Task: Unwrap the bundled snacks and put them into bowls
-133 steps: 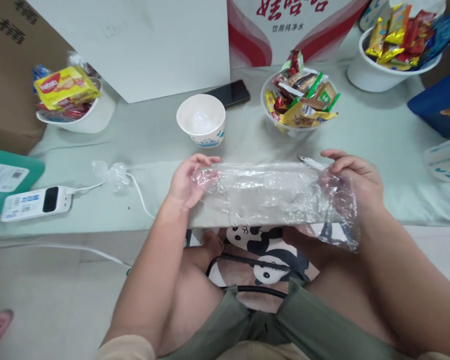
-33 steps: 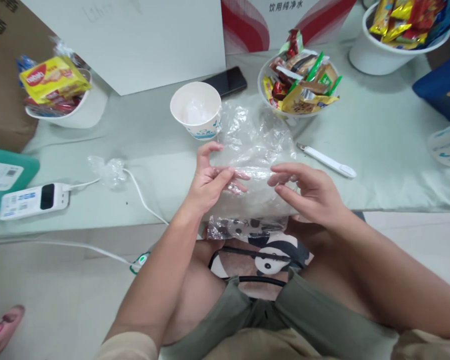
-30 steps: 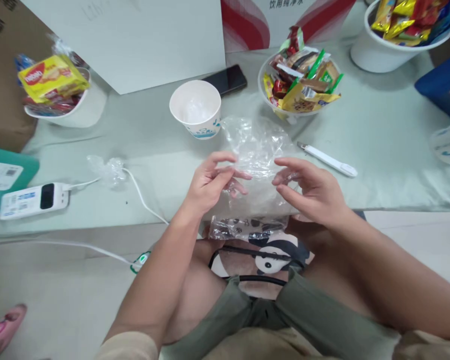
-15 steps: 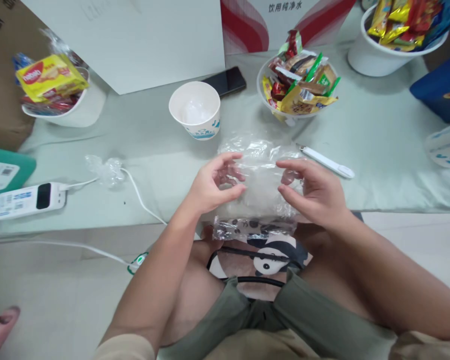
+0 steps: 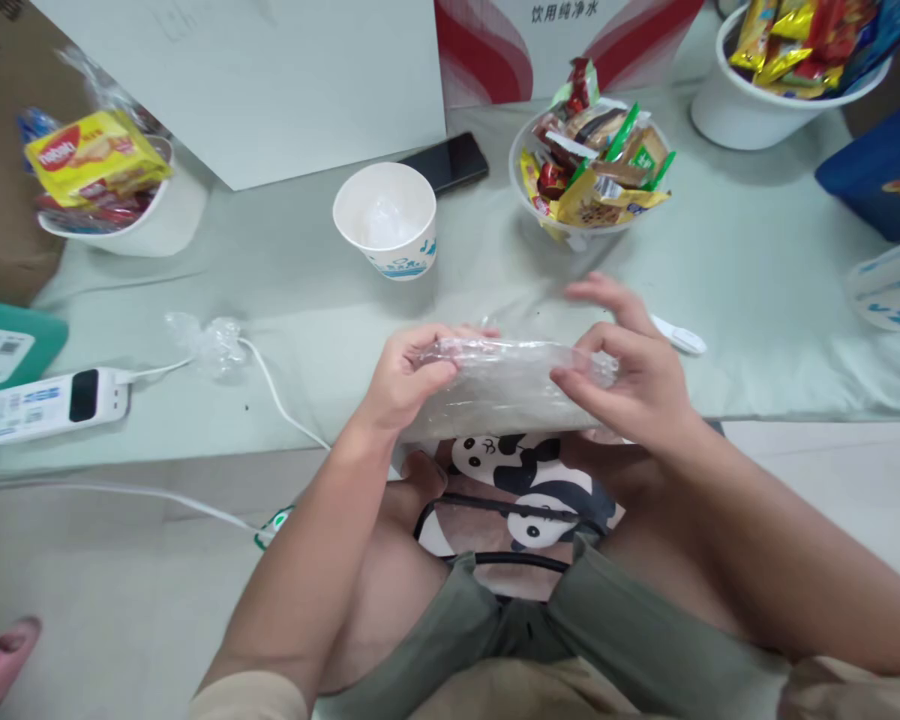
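Note:
A clear plastic bag [image 5: 506, 385] is stretched between my hands at the table's front edge, its upper edge lifted and folded. My left hand [image 5: 409, 375] pinches the bag's left end between thumb and fingers. At the right end, my right hand [image 5: 630, 365] grips the crinkled plastic with thumb and forefinger while other fingers stick up. Just behind my right hand lies a white utility knife [image 5: 679, 335], partly hidden by the fingers. A paper cup [image 5: 386, 225] with clear plastic inside stands beyond my left hand.
Behind are a black phone [image 5: 450, 163], a bowl of wrapped snacks [image 5: 517, 185], and snack tubs at left [image 5: 187, 220] and right [image 5: 735, 110]. A white power bank [image 5: 56, 405] with a cable [image 5: 277, 395] lies left. A panda-print bag [image 5: 547, 510] is between my legs.
The plastic bag was lying flatter under my open hands; now both hands have taken hold of it and its upper edge is pulled up and folded toward me.

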The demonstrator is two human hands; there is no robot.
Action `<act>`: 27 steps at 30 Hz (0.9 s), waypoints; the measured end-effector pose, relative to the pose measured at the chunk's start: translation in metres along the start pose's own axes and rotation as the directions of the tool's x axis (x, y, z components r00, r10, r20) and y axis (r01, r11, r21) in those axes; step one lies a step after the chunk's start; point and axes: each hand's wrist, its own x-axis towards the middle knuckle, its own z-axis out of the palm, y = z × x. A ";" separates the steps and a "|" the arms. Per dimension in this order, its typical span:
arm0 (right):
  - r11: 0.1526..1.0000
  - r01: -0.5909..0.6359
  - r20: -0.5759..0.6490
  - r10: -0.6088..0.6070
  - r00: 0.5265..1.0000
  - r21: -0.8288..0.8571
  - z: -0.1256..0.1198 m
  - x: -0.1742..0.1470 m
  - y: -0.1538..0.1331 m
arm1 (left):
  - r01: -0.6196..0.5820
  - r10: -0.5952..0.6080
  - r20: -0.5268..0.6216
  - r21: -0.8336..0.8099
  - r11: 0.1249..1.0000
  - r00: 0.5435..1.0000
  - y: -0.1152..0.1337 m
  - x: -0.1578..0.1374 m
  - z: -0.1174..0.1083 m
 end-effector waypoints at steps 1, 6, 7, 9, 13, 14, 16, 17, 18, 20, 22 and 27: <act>0.994 -0.054 0.049 0.049 0.998 0.096 -0.001 0.000 -0.003 | 0.066 -0.068 -0.022 -0.096 0.993 0.997 0.001 0.000 0.001; 0.798 -0.389 0.117 0.380 0.918 0.460 0.006 -0.001 -0.007 | 0.332 -0.376 -0.091 -0.314 0.889 0.922 0.005 0.003 0.008; 0.762 -0.408 0.086 0.426 0.901 0.503 0.009 0.000 -0.005 | 0.382 -0.419 -0.052 -0.318 0.868 0.907 0.006 0.004 0.008; 0.691 -0.418 0.053 0.483 0.874 0.590 0.015 0.002 0.000 | 0.456 -0.466 0.034 -0.276 0.846 0.884 0.005 0.005 0.009; 0.605 -0.465 0.173 0.477 0.861 0.647 0.020 0.004 0.004 | 0.433 -0.444 -0.005 -0.218 0.875 0.896 0.002 0.006 0.008; 0.609 -0.501 0.221 0.478 0.850 0.614 0.020 0.004 0.004 | 0.413 -0.430 -0.019 -0.235 0.880 0.903 0.000 0.006 0.007; 0.641 -0.552 0.271 0.489 0.829 0.533 0.020 0.003 0.003 | 0.414 -0.424 0.013 -0.250 0.875 0.905 -0.001 0.007 0.005; 0.674 -0.550 0.260 0.490 0.832 0.493 0.020 0.003 0.002 | 0.433 -0.434 0.049 -0.233 0.871 0.900 -0.002 0.006 0.003; 0.719 -0.529 0.226 0.482 0.847 0.450 0.019 0.002 0.002 | 0.454 -0.447 0.082 -0.200 0.868 0.891 -0.002 0.006 0.002; 0.809 -0.466 0.155 0.440 0.884 0.358 0.018 0.000 0.002 | 0.463 -0.453 0.098 -0.128 0.877 0.886 -0.001 0.004 0.000; 0.838 -0.438 0.160 0.408 0.899 0.327 0.017 -0.002 0.004 | 0.426 -0.422 0.061 -0.104 0.899 0.905 0.001 0.003 0.000; 0.741 -0.398 0.171 0.367 0.914 0.541 0.012 0.003 0.012 | 0.300 -0.309 -0.001 -0.230 0.926 0.951 0.008 0.005 -0.004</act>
